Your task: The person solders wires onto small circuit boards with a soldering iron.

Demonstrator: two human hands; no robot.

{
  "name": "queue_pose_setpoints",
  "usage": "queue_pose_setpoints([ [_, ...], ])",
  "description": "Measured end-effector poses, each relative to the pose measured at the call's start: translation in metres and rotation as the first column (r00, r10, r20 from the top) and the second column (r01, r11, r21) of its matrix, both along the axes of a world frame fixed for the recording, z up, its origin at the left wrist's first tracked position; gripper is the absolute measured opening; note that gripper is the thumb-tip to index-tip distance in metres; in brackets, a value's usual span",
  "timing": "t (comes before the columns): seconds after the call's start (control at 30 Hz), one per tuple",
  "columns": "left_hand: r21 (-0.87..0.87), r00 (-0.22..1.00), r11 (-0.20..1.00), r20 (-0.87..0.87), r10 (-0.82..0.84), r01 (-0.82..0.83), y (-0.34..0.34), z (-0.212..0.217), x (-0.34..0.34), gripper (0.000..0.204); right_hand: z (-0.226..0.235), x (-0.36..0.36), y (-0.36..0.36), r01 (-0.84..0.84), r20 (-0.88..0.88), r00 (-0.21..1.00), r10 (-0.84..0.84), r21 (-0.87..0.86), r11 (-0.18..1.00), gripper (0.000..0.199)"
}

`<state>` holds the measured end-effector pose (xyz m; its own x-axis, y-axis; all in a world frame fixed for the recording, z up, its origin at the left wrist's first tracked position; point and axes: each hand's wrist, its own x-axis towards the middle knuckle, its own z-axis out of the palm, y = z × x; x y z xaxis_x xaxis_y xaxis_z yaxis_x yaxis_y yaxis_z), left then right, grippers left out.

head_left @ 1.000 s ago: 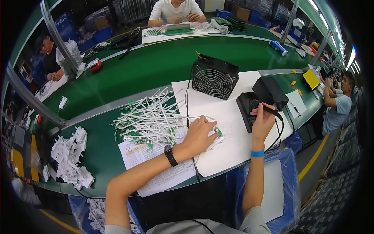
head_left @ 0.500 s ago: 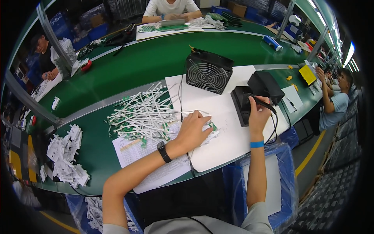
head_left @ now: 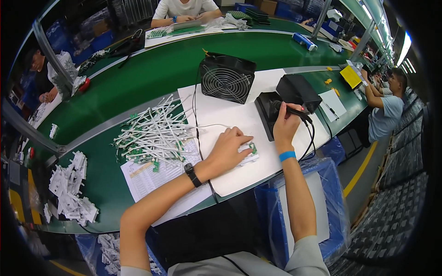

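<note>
My left hand (head_left: 224, 150) rests on the white work mat, fingers bent over a white plastic part (head_left: 248, 158) with a small green circuit board (head_left: 252, 148) at its end. A thin white cable (head_left: 214, 125) runs beside this hand. My right hand (head_left: 286, 128) grips the black handle of a corded soldering iron (head_left: 297, 111). Its front end is at the black stand (head_left: 265, 115), and the tip is hidden. To the left lies a tangled heap of white cables with green boards (head_left: 152, 135).
A black fan (head_left: 227, 82) and a black box (head_left: 298, 91) stand behind. White plastic parts (head_left: 71, 186) are piled at left, beside a printed sheet (head_left: 163, 184). Lined blue bins (head_left: 338, 202) sit below the bench edge. Co-workers (head_left: 186, 11) are seated across and at right.
The whole view has shifted, so the bench appears further left and up. My left hand and the white part have moved slightly right over the mat. My right hand stays by the stand.
</note>
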<state>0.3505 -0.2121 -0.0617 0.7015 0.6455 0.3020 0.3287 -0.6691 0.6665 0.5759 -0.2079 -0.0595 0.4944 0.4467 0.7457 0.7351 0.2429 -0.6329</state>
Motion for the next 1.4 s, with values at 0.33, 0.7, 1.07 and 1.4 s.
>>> queue_pose_setpoints([
  [0.33, 0.124, 0.975, 0.97, -0.096, -0.199, 0.21, 0.002, 0.011, 0.044, 0.058, 0.01, -0.005, -0.002, -0.039, -0.115, 0.993, 0.033, -0.051, 0.998, 0.018],
  [0.7, 0.293, 0.98, 0.946, -0.178, -0.09, 0.14, -0.005, 0.012, 0.04, 0.056, 0.081, -0.003, -0.036, -0.042, -0.08, 0.996, 0.031, -0.145, 0.989, 0.022],
  [1.07, 0.029, 0.995, 0.994, -0.018, -0.103, 0.103, 0.004, 0.013, -0.021, 0.056, 0.083, -0.021, -0.094, -0.367, -0.378, 0.871, 0.314, -0.076, 0.927, 0.017],
  [1.4, 0.184, 0.994, 0.979, -0.069, -0.08, 0.092, -0.025, 0.028, -0.045, 0.041, 0.022, -0.038, -0.065, -0.183, -0.486, 0.827, 0.281, 0.24, 0.954, 0.01],
])
